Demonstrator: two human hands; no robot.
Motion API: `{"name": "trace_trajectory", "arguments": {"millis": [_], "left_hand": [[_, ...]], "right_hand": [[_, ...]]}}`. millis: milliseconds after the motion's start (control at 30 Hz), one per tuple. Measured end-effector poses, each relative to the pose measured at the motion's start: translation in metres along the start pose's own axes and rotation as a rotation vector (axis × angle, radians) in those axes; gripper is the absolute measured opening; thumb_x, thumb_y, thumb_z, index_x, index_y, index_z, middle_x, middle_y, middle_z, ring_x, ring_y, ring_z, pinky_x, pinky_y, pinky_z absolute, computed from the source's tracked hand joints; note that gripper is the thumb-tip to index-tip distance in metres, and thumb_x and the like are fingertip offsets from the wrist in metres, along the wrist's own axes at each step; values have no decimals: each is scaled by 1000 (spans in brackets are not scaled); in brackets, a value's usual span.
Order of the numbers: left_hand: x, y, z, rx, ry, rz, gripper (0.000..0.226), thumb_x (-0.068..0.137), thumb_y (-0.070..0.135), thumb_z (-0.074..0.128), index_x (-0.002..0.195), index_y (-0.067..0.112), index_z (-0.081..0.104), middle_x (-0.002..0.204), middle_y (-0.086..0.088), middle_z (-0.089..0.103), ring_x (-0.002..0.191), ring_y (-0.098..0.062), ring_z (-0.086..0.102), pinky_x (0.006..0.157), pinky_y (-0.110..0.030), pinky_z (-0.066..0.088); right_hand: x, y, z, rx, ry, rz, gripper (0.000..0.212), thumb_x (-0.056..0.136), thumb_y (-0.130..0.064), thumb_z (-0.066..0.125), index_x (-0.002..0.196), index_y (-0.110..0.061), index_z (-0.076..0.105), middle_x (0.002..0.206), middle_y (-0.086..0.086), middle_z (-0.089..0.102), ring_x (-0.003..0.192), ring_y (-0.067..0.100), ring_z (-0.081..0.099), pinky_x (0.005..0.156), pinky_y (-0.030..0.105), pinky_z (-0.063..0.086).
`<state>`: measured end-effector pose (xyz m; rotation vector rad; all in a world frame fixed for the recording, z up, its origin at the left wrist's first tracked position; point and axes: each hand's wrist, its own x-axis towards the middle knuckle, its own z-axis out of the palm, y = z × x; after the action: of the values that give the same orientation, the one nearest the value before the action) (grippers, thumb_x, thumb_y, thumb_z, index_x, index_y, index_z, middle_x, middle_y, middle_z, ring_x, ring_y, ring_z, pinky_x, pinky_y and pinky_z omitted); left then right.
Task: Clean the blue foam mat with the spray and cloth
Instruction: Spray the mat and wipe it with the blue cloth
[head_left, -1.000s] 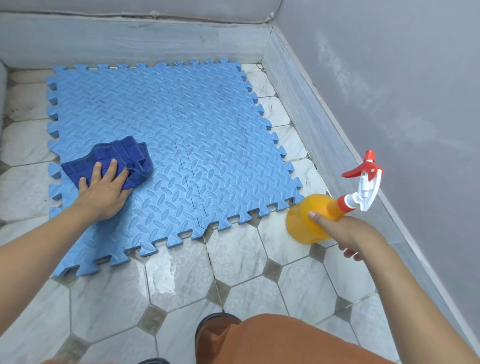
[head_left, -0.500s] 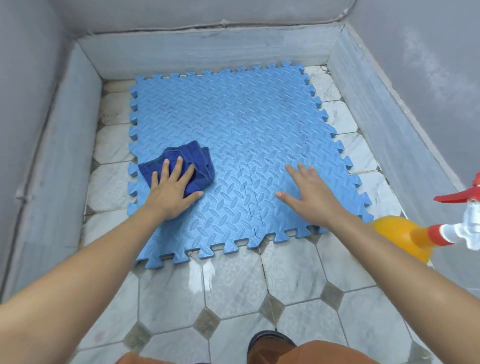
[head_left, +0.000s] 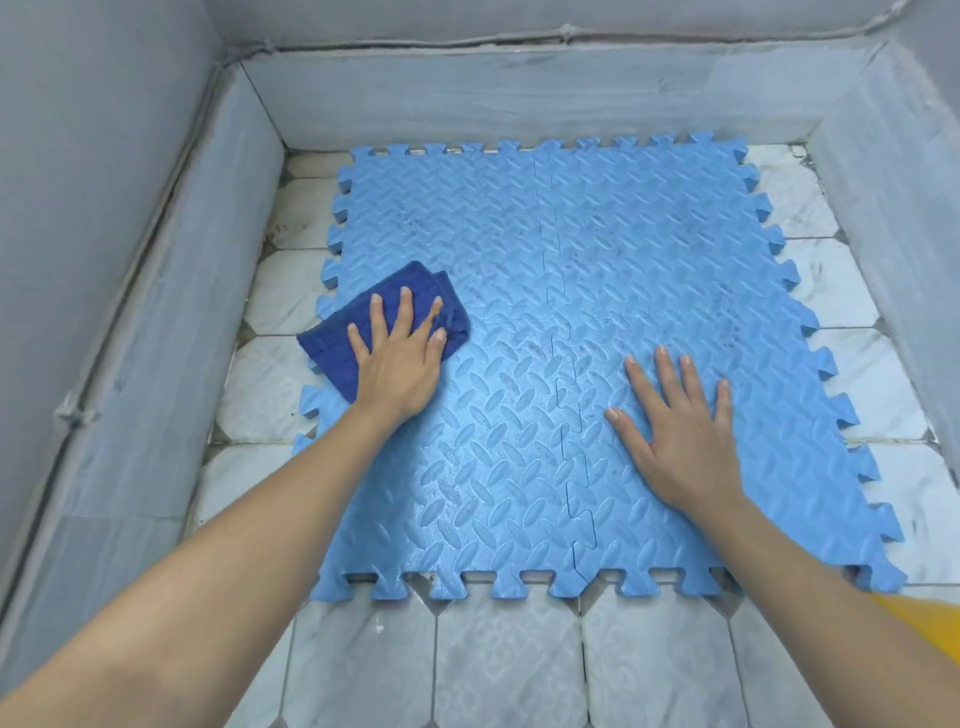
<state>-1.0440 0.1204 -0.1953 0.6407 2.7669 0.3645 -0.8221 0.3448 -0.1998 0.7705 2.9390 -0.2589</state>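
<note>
Left hand (head_left: 397, 358) flat, fingers spread, pressing folded cloth (head_left: 337, 343) onto ridged puzzle-edged foam mat (head_left: 519, 291); right hand (head_left: 680, 431) flat, holding nothing.

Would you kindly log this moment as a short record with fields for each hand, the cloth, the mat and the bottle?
left hand: flat, pressing the cloth
right hand: flat on the mat, holding nothing
cloth: dark blue, folded, at the mat's left edge
mat: blue foam, on the tiled floor
bottle: orange, only partly visible, lower right

No readable text, label, brand, number or sign shows anywhere.
</note>
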Motion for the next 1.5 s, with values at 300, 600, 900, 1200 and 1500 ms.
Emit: {"name": "trace_trajectory", "arguments": {"millis": [300,600,900,1200,1500], "left_hand": [[-31,75,40,181,-53,555,57,97,53,14,151,36,10,161,8,3,148,-15,-4,118,-51,-5],[55,-8,-1,86,65,-83,86,77,85,19,150,43,1,160,8,-11,145,-30,-20,107,-64,-14],[-7,50,26,153,-17,537,53,100,45,19,151,32,12,160,5,6,147,-30,-8,117,-44,-4],[-25,48,21,101,-95,408,59,98,49,16,152,30,5,160,9,-5,146,-19,-14,120,-45,3],[32,-8,1,36,134,-184,55,101,45,19,151,23,20,161,1,4,147,-29,-10,118,-51,-6]], "right_hand": [[0,3,3,31,34,13,65,94,-63,20,153,-37,22,163,0,18,152,20,9,120,50,0],[0,6,3,37,31,14,64,95,-62,23,154,-37,22,164,-2,16,152,18,7,122,49,-1],[-1,2,-5,27,44,26,63,94,-61,28,152,-36,27,162,-3,22,151,17,13,122,48,3],[1,-8,-26,-52,-231,63,69,95,-64,9,156,-32,6,165,-2,-2,152,22,-2,119,54,2],[24,-24,-15,-11,-67,-53,58,93,-47,32,137,-14,52,149,8,46,139,32,43,111,60,28]]}}
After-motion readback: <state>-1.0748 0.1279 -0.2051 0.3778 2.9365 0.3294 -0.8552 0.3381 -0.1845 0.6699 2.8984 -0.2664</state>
